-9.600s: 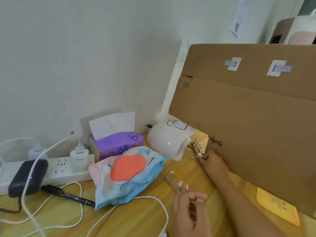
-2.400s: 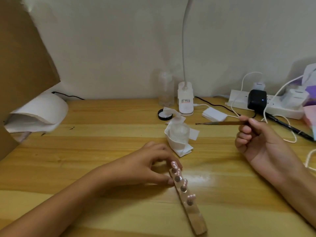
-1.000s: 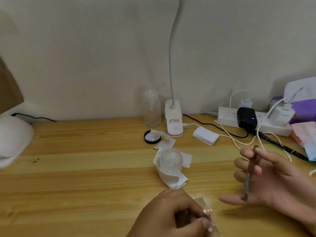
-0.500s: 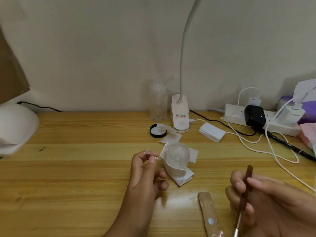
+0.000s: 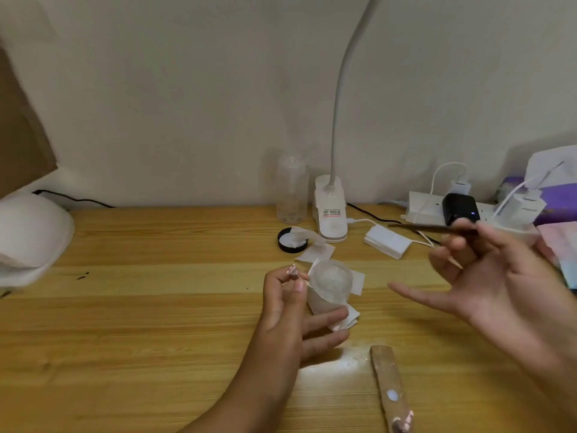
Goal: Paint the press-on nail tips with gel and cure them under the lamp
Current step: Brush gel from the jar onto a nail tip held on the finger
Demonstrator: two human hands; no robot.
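Desk (image 5: pixel 156 307), left hand (image 5: pixel 287 310) pinching nail tip (image 5: pixel 293 271), right hand (image 5: pixel 499 282) gripping brush (image 5: pixel 431 227)

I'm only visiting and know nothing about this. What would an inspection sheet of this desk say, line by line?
Surface: wooden table, with a glare patch beside the stick.
Job's things: nail tip; brush, blurred; stick lying flat near the front edge; small jar wrapped in tissue; curing lamp at far left.
Clutter: black lid, clear bottle, small white box, tissue box.
Hands: left hand pinches the nail tip; right hand holds the brush.
Cables: white cables at the power strip; black cable behind the curing lamp.
Surroundings: wall, desk lamp, cardboard at left.
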